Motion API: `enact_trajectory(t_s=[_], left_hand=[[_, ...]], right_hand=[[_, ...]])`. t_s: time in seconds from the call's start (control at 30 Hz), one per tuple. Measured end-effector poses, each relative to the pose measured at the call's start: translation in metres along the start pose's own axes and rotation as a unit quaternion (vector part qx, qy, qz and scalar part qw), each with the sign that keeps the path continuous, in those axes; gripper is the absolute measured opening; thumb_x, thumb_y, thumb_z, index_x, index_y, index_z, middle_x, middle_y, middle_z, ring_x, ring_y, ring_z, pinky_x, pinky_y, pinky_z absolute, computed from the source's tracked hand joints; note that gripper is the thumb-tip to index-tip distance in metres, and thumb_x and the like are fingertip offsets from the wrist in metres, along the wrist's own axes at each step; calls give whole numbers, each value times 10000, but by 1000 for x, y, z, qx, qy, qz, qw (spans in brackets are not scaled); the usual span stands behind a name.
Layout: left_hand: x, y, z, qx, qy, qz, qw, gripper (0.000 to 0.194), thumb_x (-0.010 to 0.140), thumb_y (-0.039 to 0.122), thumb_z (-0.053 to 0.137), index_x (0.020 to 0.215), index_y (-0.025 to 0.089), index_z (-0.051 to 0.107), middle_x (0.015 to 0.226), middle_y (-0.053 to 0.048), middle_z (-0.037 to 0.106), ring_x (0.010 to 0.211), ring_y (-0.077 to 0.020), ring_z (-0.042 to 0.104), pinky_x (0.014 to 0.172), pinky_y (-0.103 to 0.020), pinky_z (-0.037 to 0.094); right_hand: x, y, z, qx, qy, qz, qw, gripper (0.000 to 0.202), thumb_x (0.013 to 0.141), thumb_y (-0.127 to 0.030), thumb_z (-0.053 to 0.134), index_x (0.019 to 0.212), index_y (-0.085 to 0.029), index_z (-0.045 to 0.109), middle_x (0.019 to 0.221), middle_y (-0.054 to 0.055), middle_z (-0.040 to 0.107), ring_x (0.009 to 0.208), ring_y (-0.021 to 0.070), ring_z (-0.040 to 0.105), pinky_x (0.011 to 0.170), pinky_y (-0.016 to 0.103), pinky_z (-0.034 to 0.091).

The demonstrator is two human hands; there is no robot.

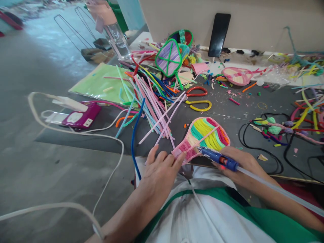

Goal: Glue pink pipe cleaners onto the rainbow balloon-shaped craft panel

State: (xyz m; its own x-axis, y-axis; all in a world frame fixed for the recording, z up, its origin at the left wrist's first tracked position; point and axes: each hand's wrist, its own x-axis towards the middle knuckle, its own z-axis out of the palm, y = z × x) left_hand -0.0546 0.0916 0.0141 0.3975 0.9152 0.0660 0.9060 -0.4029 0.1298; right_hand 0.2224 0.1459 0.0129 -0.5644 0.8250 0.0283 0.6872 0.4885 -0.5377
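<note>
A teardrop-shaped pipe-cleaner craft piece [206, 131] lies at the table's front edge, striped in yellow, teal, magenta and cream with a pink border. One pink strip runs lengthwise across it. My left hand [162, 165] is closed at its narrow pink end, a digit pressing on the border; the fingertips' undersides are hidden. In my right hand [238, 158] is a blue hot glue gun [215, 157], with a clear glue stick [273, 189] sticking out of its back. The nozzle points at the piece, close to the pink strip; whether it touches cannot be made out.
Loose pipe cleaners [154, 108] lie left of the piece, beside scissors [198, 101]. A purple power socket [81, 114] trails a white cable [123, 152] past my left arm. A bottle [113, 33], a phone [219, 35] and a purple-green craft piece [168, 57] stand farther back.
</note>
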Motion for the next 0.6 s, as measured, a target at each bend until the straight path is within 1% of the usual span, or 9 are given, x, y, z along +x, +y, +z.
enact_trajectory(t_s=[0.1, 0.3, 0.47, 0.6], left_hand=[[0, 0, 0, -6, -2, -1, 1000, 514, 869, 11, 365, 1295, 211, 570, 853, -30, 630, 843, -214, 504, 1102, -548, 211], [0, 0, -1, -6, -14, -5, 1000, 506, 874, 26, 370, 1298, 216, 572, 868, -34, 635, 852, -222, 508, 1095, -550, 221], [0, 0, 1, -7, -4, -2, 1000, 496, 873, 33, 387, 1297, 216, 570, 874, -37, 641, 853, -221, 511, 1093, -554, 227], [0, 0, 0, -7, -5, -1, 1000, 500, 868, 24, 388, 1289, 218, 573, 854, -36, 640, 852, -220, 516, 1094, -554, 229]], right_hand=[[2, 0, 1, 5, -4, -2, 1000, 139, 891, -324, 566, 869, -203, 629, 858, 45, 680, 770, 165, 640, 677, 274, 487], [5, -3, -1, 4, 3, 13, 1000, 186, 887, -345, 563, 864, -190, 665, 901, 74, 708, 812, 194, 674, 692, 288, 512], [6, -4, 2, 7, 32, 14, 999, 180, 881, -358, 583, 831, -203, 661, 821, 57, 702, 738, 181, 663, 654, 276, 505], [5, -3, 3, 5, 30, 32, 999, 210, 888, -393, 574, 804, -221, 660, 805, 52, 692, 715, 185, 659, 634, 281, 500]])
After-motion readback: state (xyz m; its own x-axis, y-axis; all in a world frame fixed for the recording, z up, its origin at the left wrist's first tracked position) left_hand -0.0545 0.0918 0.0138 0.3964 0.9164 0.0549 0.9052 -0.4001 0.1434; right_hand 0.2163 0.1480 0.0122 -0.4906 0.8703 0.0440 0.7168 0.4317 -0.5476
